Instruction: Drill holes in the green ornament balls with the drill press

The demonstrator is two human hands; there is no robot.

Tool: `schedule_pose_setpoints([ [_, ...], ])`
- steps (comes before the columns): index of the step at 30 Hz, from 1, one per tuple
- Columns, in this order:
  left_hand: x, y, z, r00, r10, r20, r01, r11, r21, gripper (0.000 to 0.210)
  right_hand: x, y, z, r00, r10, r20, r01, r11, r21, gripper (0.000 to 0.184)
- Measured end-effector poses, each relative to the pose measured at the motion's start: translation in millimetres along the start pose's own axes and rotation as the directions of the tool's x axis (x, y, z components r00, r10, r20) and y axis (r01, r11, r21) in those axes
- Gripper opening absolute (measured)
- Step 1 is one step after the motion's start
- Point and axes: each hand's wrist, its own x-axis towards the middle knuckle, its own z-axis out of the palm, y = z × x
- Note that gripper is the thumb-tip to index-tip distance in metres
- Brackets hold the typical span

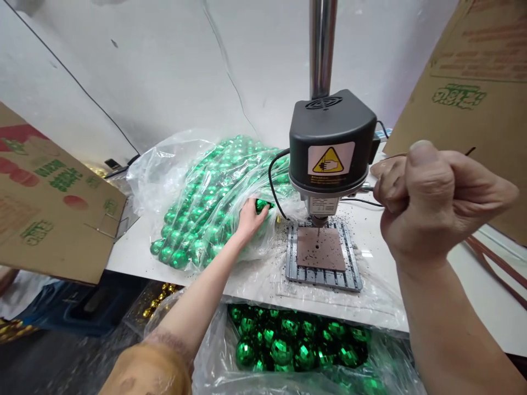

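A bench drill press (333,137) with a dark motor housing stands on the table, its bit above a brown board (325,260) on a slotted grey base plate (294,269). My right hand (428,203) is closed in a fist around the drill press lever (365,188), at the housing's right side. At the mouth of a clear plastic bag (160,156) full of shiny green mirrored balls (206,203), my left hand (250,216) has its fingers round one green ball (262,206). Part of that ball is hidden by the fingers and plastic.
Below the table edge, another plastic bag (214,351) holds several green balls (282,351). Cardboard boxes stand left (53,214) and right (473,120). A black cable (272,181) loops beside the drill. Dark shavings litter the base plate and table (255,285).
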Motion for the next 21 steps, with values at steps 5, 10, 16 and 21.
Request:
schedule_pose_setpoints([
  [5,-49.5,31.8,-6.0,0.946,-0.097,0.309,0.286,0.699,-0.655,0.048,0.9,1.4,-0.4,1.000,-0.021,-0.007,0.021,1.000,0.018,0.045],
  [10,-84.7,44.9,15.5,0.849,-0.150,0.506,0.517,0.425,-0.743,0.054,-0.3,-0.2,-1.7,1.000,0.004,0.030,-0.006,0.999,0.043,0.044],
  [16,-85.8,44.0,42.4,0.915,-0.125,0.383,0.384,0.557,-0.736,0.055,-2.1,-3.4,-4.0,0.997,0.009,0.080,-0.006,0.999,-0.034,0.043],
  [21,-78.8,47.0,50.0,0.922,0.004,0.387,0.286,0.667,-0.688,0.054,-2.0,-2.5,-4.0,0.994,0.002,0.106,-0.002,1.000,-0.002,0.043],
])
